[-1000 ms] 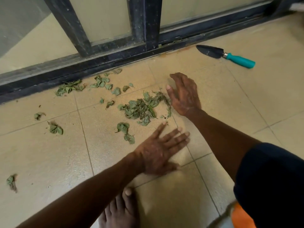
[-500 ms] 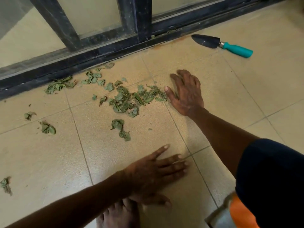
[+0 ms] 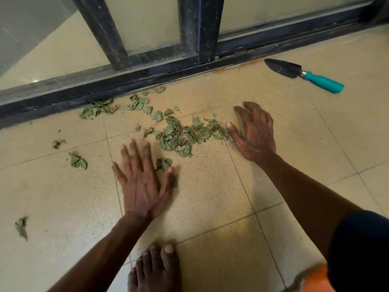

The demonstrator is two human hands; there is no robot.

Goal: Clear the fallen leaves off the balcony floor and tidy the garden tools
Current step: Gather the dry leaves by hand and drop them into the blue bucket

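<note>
While both hands lie palm-down on the tiled floor (image 3: 210, 197), neither one holds anything.

Left hand (image 3: 141, 182): fingers straight and spread wide, pointing toward the door track (image 3: 147, 74). Its outline is blurred. One leaf (image 3: 164, 163) lies just beside the thumb; the blur prevents telling whether they touch.

Right hand (image 3: 254, 131): fingers spread and slightly bent, with the thumb side set against the right end of the main leaf pile (image 3: 181, 134).

Main leaf pile: green, crumpled leaves lying mid-floor across a tile joint, between the two hands and nearer the right one.

Second cluster (image 3: 96, 108): lies against the door track at the floor's far edge, left of the main pile.

Third cluster (image 3: 137, 103): lies near the same far edge, between the second cluster and the main pile.

Loose leaves: a folded leaf (image 3: 78, 161) lies left of the left hand. A smaller leaf (image 3: 58, 143) lies beyond it, toward the far edge. A lone leaf (image 3: 21, 226) lies well apart, further left and nearer the person.

Trowel (image 3: 303, 74): lies flat on the floor near the far edge, well apart from the right hand and to its right. The dark blade (image 3: 281, 67) points left along the door track, and the teal handle (image 3: 325, 82) points right.

A bare foot (image 3: 155, 268) stands on the floor beside the left forearm. A dark sleeve (image 3: 362, 249) covers the right upper arm.
</note>
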